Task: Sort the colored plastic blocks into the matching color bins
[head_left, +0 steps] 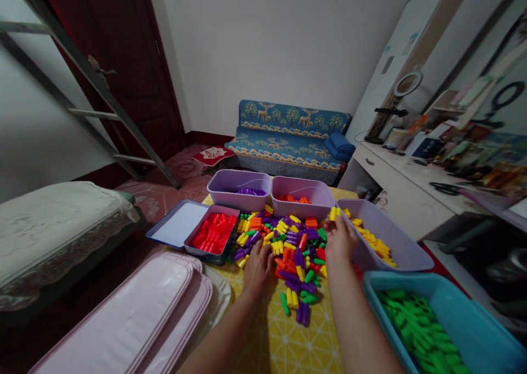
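A mixed pile of plastic building pieces (290,275), in purple, yellow, green, orange and red, lies on the yellow patterned tablecloth (288,341). My left hand (257,267) rests at the pile's near left edge, fingers slightly apart and touching pieces; I see nothing gripped in it. Raised at the pile's right side, my right hand (341,241) pinches a yellow plastic piece (334,213) with its fingertips. Just beside that hand stands a lilac bin (405,247) of yellow pieces (373,242). The undersides of my fingers are hidden.
Two more lilac bins, one with purple pieces (220,184) and one with orange (323,193), stand behind the pile. At left is a lidded box of red pieces (214,233). A teal bin (465,302) holds green pieces. Pink lids (123,313) lie front left.
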Tool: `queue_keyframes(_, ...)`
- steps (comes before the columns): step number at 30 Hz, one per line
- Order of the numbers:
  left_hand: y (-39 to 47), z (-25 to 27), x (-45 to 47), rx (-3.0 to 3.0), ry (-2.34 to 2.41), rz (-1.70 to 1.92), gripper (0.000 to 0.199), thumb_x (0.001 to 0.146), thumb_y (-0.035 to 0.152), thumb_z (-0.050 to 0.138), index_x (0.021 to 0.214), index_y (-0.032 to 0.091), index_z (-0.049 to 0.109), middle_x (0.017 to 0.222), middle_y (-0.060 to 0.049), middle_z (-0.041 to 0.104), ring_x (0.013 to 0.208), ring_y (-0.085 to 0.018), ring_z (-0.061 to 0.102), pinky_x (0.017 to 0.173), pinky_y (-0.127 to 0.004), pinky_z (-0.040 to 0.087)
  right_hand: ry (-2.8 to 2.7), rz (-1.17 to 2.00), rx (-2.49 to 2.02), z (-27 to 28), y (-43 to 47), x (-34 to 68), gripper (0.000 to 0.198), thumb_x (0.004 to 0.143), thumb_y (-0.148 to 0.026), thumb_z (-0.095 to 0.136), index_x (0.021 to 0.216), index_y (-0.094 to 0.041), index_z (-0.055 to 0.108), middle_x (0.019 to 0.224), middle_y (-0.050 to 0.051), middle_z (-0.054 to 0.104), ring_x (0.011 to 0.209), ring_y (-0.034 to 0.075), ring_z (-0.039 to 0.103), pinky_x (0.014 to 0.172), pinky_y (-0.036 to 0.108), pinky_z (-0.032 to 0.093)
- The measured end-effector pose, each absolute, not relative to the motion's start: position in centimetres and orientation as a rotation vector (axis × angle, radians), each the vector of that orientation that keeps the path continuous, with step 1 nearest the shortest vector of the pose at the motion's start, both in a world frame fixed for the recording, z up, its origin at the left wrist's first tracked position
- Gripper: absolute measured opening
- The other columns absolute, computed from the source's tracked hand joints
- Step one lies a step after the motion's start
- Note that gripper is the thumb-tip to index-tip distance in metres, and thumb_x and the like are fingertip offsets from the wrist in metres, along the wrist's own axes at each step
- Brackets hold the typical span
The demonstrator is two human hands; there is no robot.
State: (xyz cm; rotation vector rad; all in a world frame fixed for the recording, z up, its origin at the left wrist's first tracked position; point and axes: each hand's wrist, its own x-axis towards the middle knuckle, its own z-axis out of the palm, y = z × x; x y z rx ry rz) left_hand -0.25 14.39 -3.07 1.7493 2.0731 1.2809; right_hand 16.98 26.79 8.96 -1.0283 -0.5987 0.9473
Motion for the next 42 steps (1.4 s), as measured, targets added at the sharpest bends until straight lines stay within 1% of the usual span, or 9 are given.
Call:
queue_keyframes(6, 14.4, -3.0, -0.3, 1.745, 2.081, 1.273, 0.029, 0.095, 0.026, 0.043, 0.118, 0.022, 0.060, 0.142, -0.010, 0.049, 0.133, -0.023, 0.046, 0.108, -0.041, 0.042, -0.274, 0.862, -0.992, 9.0, 30.1, 20.3, 0.016, 0.073, -0.025, 0.057, 0.076, -0.023, 0.042, 0.077, -0.004, 0.053, 0.076, 0.008, 0.060, 0.073, 0.022, 0.054)
queue_keyframes(10, 14.4, -3.2, -0.2, 1.741, 2.096, 1.290, 0.030, 0.094, 0.025, 0.045, 0.119, 0.023, 0.060, 0.142, -0.009, 0.049, 0.132, -0.024, 0.046, 0.107, -0.041, 0.043, -0.267, 0.824, -1.016, 8.2, 30.2, 20.8, 0.014, 0.073, -0.025, 0.054, 0.076, -0.024, 0.040, 0.082, -0.002, 0.054, 0.085, 0.009, 0.061, 0.078, 0.023, 0.055)
queue_keyframes(16, 14.4, -3.3, -0.2, 1.750, 2.097, 1.285, 0.031, 0.093, 0.024, 0.045, 0.121, 0.023, 0.059, 0.143, -0.009, 0.047, 0.133, -0.024, 0.045, 0.107, -0.041, 0.043, -0.422, 0.819, -1.098, 6.9, 29.3, 20.7, 0.018, 0.073, -0.036, 0.054, 0.084, -0.023, 0.049, 0.095, 0.003, 0.063, 0.096, 0.013, 0.064, 0.083, 0.029, 0.055)
queue_keyframes(20, 14.5, -3.6, -0.3, 1.754, 2.079, 1.294, 0.031, 0.093, 0.024, 0.044, 0.119, 0.023, 0.060, 0.143, -0.010, 0.047, 0.133, -0.024, 0.046, 0.107, -0.041, 0.043, -0.648, 0.827, -1.225, 5.4, 28.7, 19.1, 0.029, 0.066, -0.039, 0.060, 0.087, -0.019, 0.061, 0.092, 0.005, 0.068, 0.093, 0.019, 0.066, 0.084, 0.038, 0.053)
queue_keyframes(26, 14.5, -3.6, -0.3, 1.737, 2.040, 1.322, 0.032, 0.093, 0.029, 0.045, 0.121, 0.021, 0.058, 0.143, -0.012, 0.047, 0.134, -0.024, 0.044, 0.110, -0.043, 0.040, -1.066, 0.740, -1.389, 4.2, 28.6, 16.6, 0.033, 0.054, -0.032, 0.074, 0.085, -0.020, 0.070, 0.099, 0.008, 0.071, 0.109, 0.027, 0.058, 0.107, 0.046, 0.035)
queue_keyframes(31, 14.2, -3.2, -0.3, 1.713, 2.023, 1.282, 0.036, 0.090, 0.034, 0.051, 0.124, 0.021, 0.057, 0.145, -0.013, 0.045, 0.136, -0.026, 0.043, 0.111, -0.045, 0.039, -1.706, 0.383, -1.670, 3.6, 27.5, 15.4, 0.031, 0.076, -0.035, 0.064, 0.104, -0.025, 0.072, 0.126, 0.009, 0.061, 0.118, 0.028, 0.054, 0.101, 0.046, 0.039)
queue_keyframes(34, 14.1, -2.9, -0.3, 1.690, 2.011, 1.286, 0.045, 0.088, 0.037, 0.056, 0.129, 0.019, 0.054, 0.145, -0.015, 0.046, 0.136, -0.028, 0.042, 0.112, -0.047, 0.037, -1.889, 0.289, -1.620, 3.5, 26.3, 13.9, 0.030, 0.084, -0.032, 0.056, 0.109, -0.022, 0.071, 0.127, 0.009, 0.060, 0.112, 0.025, 0.058, 0.095, 0.039, 0.044)
queue_keyframes(37, 14.2, -2.9, -0.3, 1.669, 1.979, 1.334, 0.054, 0.087, 0.037, 0.057, 0.136, 0.018, 0.046, 0.142, -0.015, 0.049, 0.136, -0.027, 0.042, 0.113, -0.048, 0.036, -1.968, 0.232, -1.526, 3.8, 24.6, 12.0, 0.029, 0.086, -0.031, 0.055, 0.108, -0.021, 0.072, 0.127, 0.009, 0.060, 0.112, 0.025, 0.057, 0.095, 0.038, 0.044)
queue_keyframes(42, 14.3, -3.2, -0.3, 1.660, 1.945, 1.383, 0.058, 0.086, 0.031, 0.054, 0.141, 0.017, 0.040, 0.141, -0.015, 0.050, 0.134, -0.027, 0.045, 0.111, -0.048, 0.038, -2.084, 0.169, -1.338, 3.7, 21.1, 9.8, 0.030, 0.085, -0.025, 0.057, 0.112, -0.024, 0.070, 0.133, 0.006, 0.059, 0.118, 0.027, 0.053, 0.102, 0.045, 0.041)
